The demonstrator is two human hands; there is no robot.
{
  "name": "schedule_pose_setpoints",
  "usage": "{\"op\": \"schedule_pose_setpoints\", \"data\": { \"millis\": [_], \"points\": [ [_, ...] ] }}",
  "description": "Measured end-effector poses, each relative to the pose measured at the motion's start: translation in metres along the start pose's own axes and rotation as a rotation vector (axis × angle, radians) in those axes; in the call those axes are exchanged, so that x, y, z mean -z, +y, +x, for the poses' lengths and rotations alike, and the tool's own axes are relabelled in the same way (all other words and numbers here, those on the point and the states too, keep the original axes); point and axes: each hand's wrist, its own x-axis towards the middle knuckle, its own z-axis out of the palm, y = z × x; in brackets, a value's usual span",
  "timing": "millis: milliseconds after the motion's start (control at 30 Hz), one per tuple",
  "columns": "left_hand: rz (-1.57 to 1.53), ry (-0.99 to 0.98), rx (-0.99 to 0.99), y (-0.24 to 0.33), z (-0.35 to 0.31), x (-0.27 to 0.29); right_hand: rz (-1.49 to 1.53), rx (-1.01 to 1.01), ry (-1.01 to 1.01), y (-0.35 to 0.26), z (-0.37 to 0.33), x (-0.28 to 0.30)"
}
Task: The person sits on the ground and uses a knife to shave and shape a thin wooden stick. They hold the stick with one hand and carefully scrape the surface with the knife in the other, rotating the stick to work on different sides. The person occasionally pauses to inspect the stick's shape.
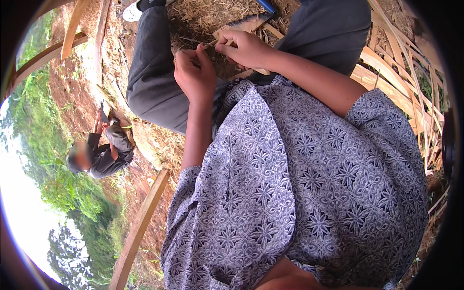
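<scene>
My left hand (195,72) is closed, with thumb and forefinger pinched together at a thin, pale strip (209,44), which looks like split wood or bamboo. Close beside it on the right, my right hand (247,49) is closed too, its fingers bent around the strip's other end. A pale, rounded wooden end (262,72) shows just below the right hand; whether that hand grips it, I cannot tell. Both hands are held between my spread legs, in dark trousers (157,72), above ground strewn with shavings.
Beyond my hands lie a flat piece of wood (244,25) and a blue rod-like thing (266,6). Long split strips (386,82) are piled at the right. Leftward, a person (108,150) sits on a slope, and a wooden beam (140,229) slants nearby.
</scene>
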Motion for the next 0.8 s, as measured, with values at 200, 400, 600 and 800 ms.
{"op": "schedule_pose_setpoints", "data": {
  "millis": [200,400,600,800],
  "points": [
    [0.031,-0.008,0.000,0.000,0.001,0.001,-0.004,-0.005,0.045,0.007,0.001,-0.001],
    [0.063,0.003,-0.062,-0.004,0.001,0.004,0.009,-0.044,0.010,-0.006,-0.008,-0.004],
    [0.050,-0.022,-0.067,-0.003,0.003,0.007,0.061,-0.121,0.023,-0.001,-0.005,-0.001],
    [0.100,-0.099,-0.148,0.000,0.009,0.013,0.029,-0.180,0.056,0.006,-0.002,0.002]
  ]
}}
